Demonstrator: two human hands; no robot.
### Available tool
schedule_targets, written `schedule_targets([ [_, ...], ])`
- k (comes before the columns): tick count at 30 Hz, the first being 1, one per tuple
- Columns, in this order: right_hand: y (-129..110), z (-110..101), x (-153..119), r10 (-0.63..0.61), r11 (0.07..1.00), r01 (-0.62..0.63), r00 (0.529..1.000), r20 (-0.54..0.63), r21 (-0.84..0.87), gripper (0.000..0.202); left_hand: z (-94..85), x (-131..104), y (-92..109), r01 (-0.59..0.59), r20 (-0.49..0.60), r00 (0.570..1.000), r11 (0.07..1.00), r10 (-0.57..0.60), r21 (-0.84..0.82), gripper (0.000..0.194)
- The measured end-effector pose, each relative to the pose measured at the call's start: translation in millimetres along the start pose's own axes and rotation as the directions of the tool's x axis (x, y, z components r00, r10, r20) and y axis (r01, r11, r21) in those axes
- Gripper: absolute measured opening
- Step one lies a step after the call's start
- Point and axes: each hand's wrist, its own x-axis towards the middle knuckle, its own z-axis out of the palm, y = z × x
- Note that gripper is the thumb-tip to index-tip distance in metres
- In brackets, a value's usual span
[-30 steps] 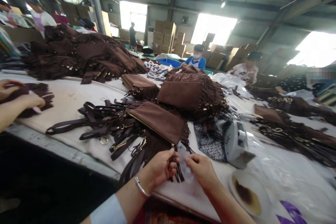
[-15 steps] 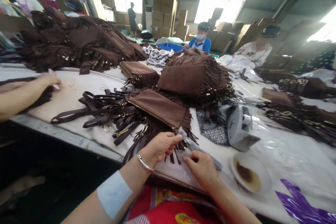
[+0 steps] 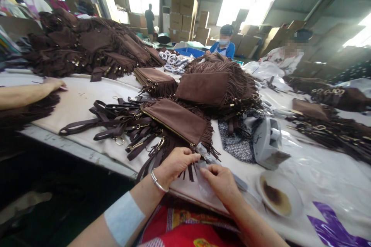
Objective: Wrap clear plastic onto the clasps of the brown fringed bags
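Observation:
A brown fringed pouch point(image 3: 176, 121) with a gold zipper lies in front of me, its near corner close to my hands. My left hand point(image 3: 175, 166), with a silver bangle on the wrist, is closed in a pinch on a piece of clear plastic film point(image 3: 204, 183) just below that corner. My right hand point(image 3: 222, 181) pinches the same film from the right. A greyish plastic-wrapped strip point(image 3: 210, 158) runs from the pouch corner behind my right fingers. Dark straps point(image 3: 116, 119) with gold clips spread out left of the pouch.
More fringed pouches are piled behind point(image 3: 203, 87) and at the far left point(image 3: 95, 42). A white tape dispenser point(image 3: 268, 142) and a dish with brown residue point(image 3: 275, 197) stand right. Purple plastic point(image 3: 333, 220) lies near the edge. Another person's arm point(image 3: 29, 92) reaches in from the left.
My hands have drawn slightly closer together, and the film between them shows more. At the left, the co-worker's hand has shifted and the white piece in it is out of sight.

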Motion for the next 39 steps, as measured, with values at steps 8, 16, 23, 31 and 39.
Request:
schedule_targets([
  [8, -9.4, 18.2, 26.0, 0.124, 0.965, -0.134, 0.991, 0.057, 0.224, 0.044, -7.3, -18.2, 4.4, 0.201, 0.029, 0.979, 0.958, -0.200, -0.205, 0.041],
  [16, -14.5, 35.4, 29.2, 0.053, 0.963, -0.059, 0.998, 0.032, 0.262, 0.041, -2.9, -21.5, -2.5, 0.192, -0.048, 0.978, 0.966, -0.203, -0.176, 0.014],
  [23, -19.4, 28.7, 18.4, 0.170, 0.931, -0.206, 0.975, 0.144, 0.301, 0.034, -9.4, -15.6, -4.1, 0.056, -0.274, 0.961, 0.993, -0.027, 0.099, 0.017],
  [31, -31.3, 39.1, 26.0, 0.200, 0.905, -0.250, 0.964, 0.173, 0.344, 0.024, -7.0, -6.9, -4.5, 0.047, -0.302, 0.953, 0.992, -0.010, 0.117, 0.024],
  [39, -18.8, 26.4, 25.2, -0.180, 0.984, 0.180, 0.983, 0.041, 0.006, 0.030, 0.4, -4.5, -8.3, 0.038, -0.294, 0.956, 0.998, -0.021, 0.052, 0.022],
])
